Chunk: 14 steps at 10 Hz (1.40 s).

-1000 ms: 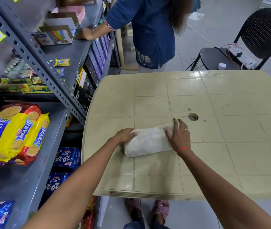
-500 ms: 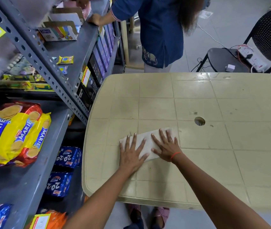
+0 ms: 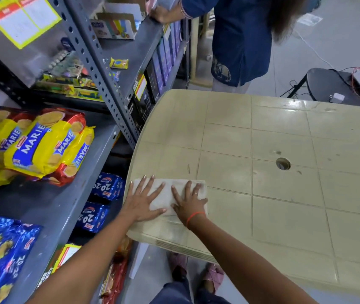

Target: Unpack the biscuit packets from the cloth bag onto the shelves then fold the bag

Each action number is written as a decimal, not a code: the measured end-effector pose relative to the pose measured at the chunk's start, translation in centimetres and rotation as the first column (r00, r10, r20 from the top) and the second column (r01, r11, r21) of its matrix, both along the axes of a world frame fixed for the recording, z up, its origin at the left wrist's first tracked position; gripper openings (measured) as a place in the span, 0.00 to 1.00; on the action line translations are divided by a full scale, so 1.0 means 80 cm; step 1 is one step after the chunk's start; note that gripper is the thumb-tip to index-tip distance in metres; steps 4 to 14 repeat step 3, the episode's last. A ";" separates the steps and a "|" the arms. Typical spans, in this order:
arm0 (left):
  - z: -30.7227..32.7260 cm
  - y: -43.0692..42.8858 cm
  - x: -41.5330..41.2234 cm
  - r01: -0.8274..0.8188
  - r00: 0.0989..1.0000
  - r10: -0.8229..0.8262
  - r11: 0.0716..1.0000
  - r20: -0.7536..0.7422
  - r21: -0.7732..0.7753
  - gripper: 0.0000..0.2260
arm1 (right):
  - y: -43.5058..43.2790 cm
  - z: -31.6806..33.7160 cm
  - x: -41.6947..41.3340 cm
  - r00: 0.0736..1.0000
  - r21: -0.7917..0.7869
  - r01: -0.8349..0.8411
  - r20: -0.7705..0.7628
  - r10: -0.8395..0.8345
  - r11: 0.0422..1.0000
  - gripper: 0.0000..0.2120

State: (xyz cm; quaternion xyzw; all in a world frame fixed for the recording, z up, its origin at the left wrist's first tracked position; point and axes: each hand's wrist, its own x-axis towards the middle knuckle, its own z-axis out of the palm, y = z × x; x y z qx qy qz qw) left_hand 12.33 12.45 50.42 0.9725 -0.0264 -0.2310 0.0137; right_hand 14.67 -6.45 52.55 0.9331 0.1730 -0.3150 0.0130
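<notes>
Flat and spread, the fingers (image 3: 152,189) of the left hand (image 3: 142,204) press down on the folded cloth bag (image 3: 167,197); nothing is gripped, the palm simply pins the cloth. The right hand (image 3: 188,204) lies beside it in the same way, its fingers (image 3: 184,190) splayed and open on the bag's right half, with an orange thread at the wrist. Both palms touch the cloth, and a bare strip of it shows between them.

The bag rests as a small pale rectangle near the front left corner of the tabletop (image 3: 284,205), its left end close to the rounded edge. It looks light, soft and limp, so it would likely spring open unless held flat, and could slide on the glossy plastic. Pinching the layered edges together, or sliding a palm under the whole fold, seems the safest hold.

To the left, just past the edge, stands the grey shelf (image 3: 60,205), carrying the Marie biscuit packets (image 3: 40,145) and the blue 20-20 biscuit packets (image 3: 1,260), so unpacking appears done. The tabletop to the right and beyond is wide and bare, giving ample room. Another person (image 3: 240,40) stands at the far side, well apart.
</notes>
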 end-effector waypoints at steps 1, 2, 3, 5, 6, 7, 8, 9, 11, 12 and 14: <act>0.011 -0.009 0.003 0.007 0.999 -0.007 1.000 -0.032 0.011 0.38 | -0.008 0.010 0.006 1.000 0.003 -0.003 -0.021 0.003 1.000 0.27; 0.055 -0.043 0.045 0.049 0.993 -0.053 0.998 0.101 0.044 0.32 | -0.030 0.064 0.058 0.990 0.036 0.098 -0.108 -0.093 0.995 0.26; 0.107 -0.078 0.099 0.123 0.989 -0.124 0.992 0.075 0.019 0.27 | -0.051 0.118 0.107 0.988 0.035 0.142 -0.061 -0.139 0.989 0.27; 0.107 -0.078 0.099 0.123 0.989 -0.124 0.992 0.075 0.019 0.27 | -0.051 0.118 0.107 0.988 0.035 0.142 -0.061 -0.139 0.989 0.27; 0.107 -0.078 0.099 0.123 0.989 -0.124 0.992 0.075 0.019 0.27 | -0.051 0.118 0.107 0.988 0.035 0.142 -0.061 -0.139 0.989 0.27; 0.107 -0.078 0.099 0.123 0.989 -0.124 0.992 0.075 0.019 0.27 | -0.051 0.118 0.107 0.988 0.035 0.142 -0.061 -0.139 0.989 0.27; 0.107 -0.078 0.099 0.123 0.989 -0.124 0.992 0.075 0.019 0.27 | -0.051 0.118 0.107 0.988 0.035 0.142 -0.061 -0.139 0.989 0.27; 0.107 -0.078 0.099 0.123 0.989 -0.124 0.992 0.075 0.019 0.27 | -0.051 0.118 0.107 0.988 0.035 0.142 -0.061 -0.139 0.989 0.27; 0.107 -0.078 0.099 0.123 0.989 -0.124 0.992 0.075 0.019 0.27 | -0.051 0.118 0.107 0.988 0.035 0.142 -0.061 -0.139 0.989 0.27; 0.107 -0.078 0.099 0.123 0.989 -0.124 0.992 0.075 0.019 0.27 | -0.051 0.118 0.107 0.988 0.035 0.142 -0.061 -0.139 0.989 0.27; 0.107 -0.078 0.099 0.123 0.989 -0.124 0.992 0.075 0.019 0.27 | -0.051 0.118 0.107 0.988 0.035 0.142 -0.061 -0.139 0.989 0.27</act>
